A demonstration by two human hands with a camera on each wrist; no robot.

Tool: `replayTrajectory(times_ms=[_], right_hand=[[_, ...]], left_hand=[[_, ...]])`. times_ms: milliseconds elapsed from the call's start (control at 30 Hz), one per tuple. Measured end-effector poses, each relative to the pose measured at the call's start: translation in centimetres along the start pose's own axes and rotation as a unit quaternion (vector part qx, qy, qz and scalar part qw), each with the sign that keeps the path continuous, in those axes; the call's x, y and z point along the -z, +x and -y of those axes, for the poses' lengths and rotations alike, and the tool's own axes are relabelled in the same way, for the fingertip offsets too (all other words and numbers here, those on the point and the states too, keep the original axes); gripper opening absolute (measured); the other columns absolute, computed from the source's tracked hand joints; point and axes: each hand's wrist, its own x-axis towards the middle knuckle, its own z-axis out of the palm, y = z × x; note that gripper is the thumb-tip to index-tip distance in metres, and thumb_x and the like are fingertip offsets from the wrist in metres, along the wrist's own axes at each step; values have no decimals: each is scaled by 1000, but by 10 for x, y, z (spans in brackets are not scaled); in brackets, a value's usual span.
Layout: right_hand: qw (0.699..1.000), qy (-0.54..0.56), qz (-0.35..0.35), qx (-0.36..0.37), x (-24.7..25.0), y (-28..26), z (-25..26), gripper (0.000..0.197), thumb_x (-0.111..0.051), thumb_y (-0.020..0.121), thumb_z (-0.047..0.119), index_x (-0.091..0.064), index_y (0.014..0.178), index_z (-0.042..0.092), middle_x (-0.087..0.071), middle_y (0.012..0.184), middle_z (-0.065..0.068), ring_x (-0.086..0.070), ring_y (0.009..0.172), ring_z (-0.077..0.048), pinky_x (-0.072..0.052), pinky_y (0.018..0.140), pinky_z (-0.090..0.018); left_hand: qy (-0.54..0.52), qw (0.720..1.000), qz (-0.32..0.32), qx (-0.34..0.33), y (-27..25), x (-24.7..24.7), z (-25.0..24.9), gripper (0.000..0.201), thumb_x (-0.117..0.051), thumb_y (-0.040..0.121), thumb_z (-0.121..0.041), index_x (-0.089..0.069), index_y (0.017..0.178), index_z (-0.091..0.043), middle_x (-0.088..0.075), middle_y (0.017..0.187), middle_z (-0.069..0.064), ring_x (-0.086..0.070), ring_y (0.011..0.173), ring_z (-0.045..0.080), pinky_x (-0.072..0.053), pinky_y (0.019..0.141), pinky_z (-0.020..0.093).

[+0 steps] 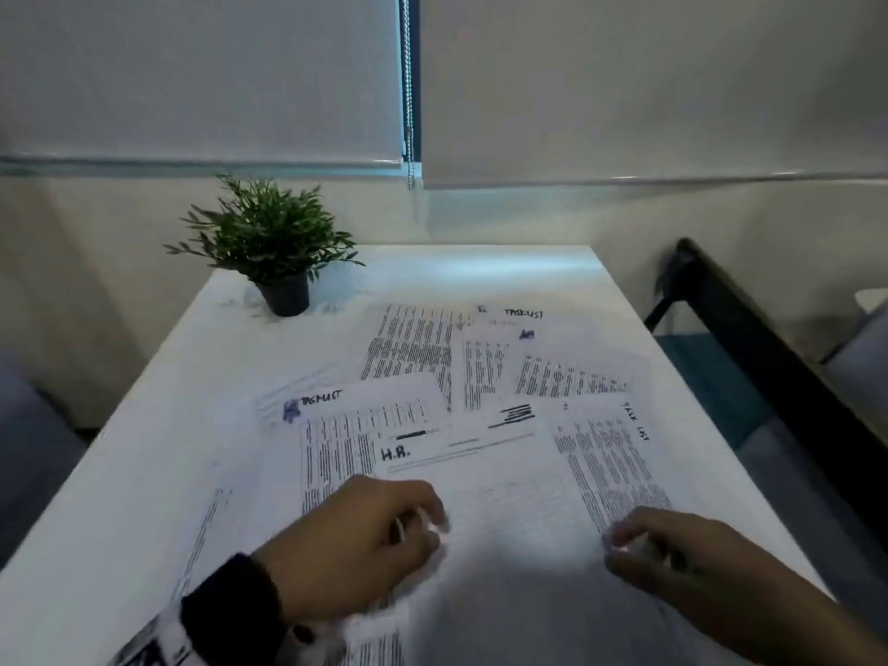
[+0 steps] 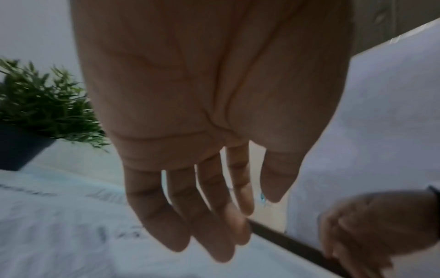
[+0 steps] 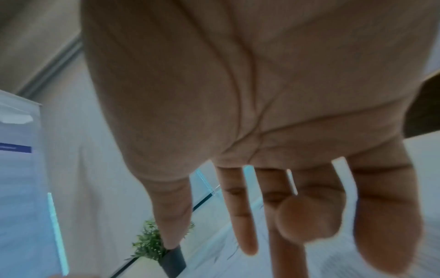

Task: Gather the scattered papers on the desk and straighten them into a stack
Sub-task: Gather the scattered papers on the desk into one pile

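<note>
Several printed sheets lie scattered and overlapping on the white desk [image 1: 144, 425]. A sheet headed "H.B." [image 1: 480, 483] is nearest the middle. A "Tasklist" sheet [image 1: 346, 425] lies to its left, another task list [image 1: 610, 454] to its right, and more sheets [image 1: 413, 343] farther back. My left hand [image 1: 432, 521] is low over the H.B. sheet's near left part, fingers loosely bent and holding nothing [image 2: 207, 235]. My right hand [image 1: 620, 545] is over the right task list's near end. Its fingers [image 3: 247, 225] hang relaxed and empty. Whether either hand touches paper is unclear.
A small potted plant [image 1: 269, 247] stands at the desk's far left corner. A dark chair frame [image 1: 749, 329] runs along the right side of the desk. Window blinds with a bead chain [image 1: 408, 88] hang behind. Another sheet [image 1: 202, 531] lies near the front left edge.
</note>
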Motion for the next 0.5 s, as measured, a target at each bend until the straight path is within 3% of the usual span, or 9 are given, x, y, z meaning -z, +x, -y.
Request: replayTrajectory(times_ms=[100,167,233,300,367,500], right_hand=[[1000,-23,0,3,-21,22,11,38,-68,81,67,-71,100,34,-71,87,7,-62,75,-1,-47,69,-16],[998,-65,7,3,-30,24,10,41,-68,85,64,-65,110,32,-64,90,11,-58,78,2,-45,69,-16],[994,-112,10,1,-37,27,10,47,-67,82,68,-61,108,29,-58,90,15,-54,81,3,-42,68,-16],[992,-128,-5,-15,-44,27,11,47,-65,68,74,-54,88,33,-56,88,15,-55,82,-3,-46,71,-25],[990,-137,-23,-36,-50,27,11,46,-64,62,73,-45,79,35,-55,90,16,-56,83,-6,-50,72,-29],[985,-164,-26,-53,-56,18,16,44,-74,70,62,-51,90,32,-61,97,11,-60,85,-10,-49,68,-27]], left_hand=[[37,999,-8,7,8,-3,6,21,-58,94,-46,-67,111,-36,-74,88,-15,-70,77,-1,-58,77,22],[60,997,24,45,14,-8,14,27,-59,94,-47,-65,118,-37,-72,100,-13,-70,88,5,-59,85,30],[100,989,45,102,16,-14,20,36,-59,94,-48,-61,127,-34,-66,110,-8,-66,94,13,-57,86,32],[147,979,23,141,18,-19,24,45,-59,93,-48,-54,134,-31,-63,117,-2,-61,97,17,-51,84,31],[156,972,-10,174,16,-22,19,56,-59,91,-49,-45,143,-30,-62,130,5,-62,103,21,-51,86,32],[171,965,12,198,11,-34,-1,78,-57,91,-57,-23,156,-29,-59,143,10,-63,117,27,-52,100,40]])
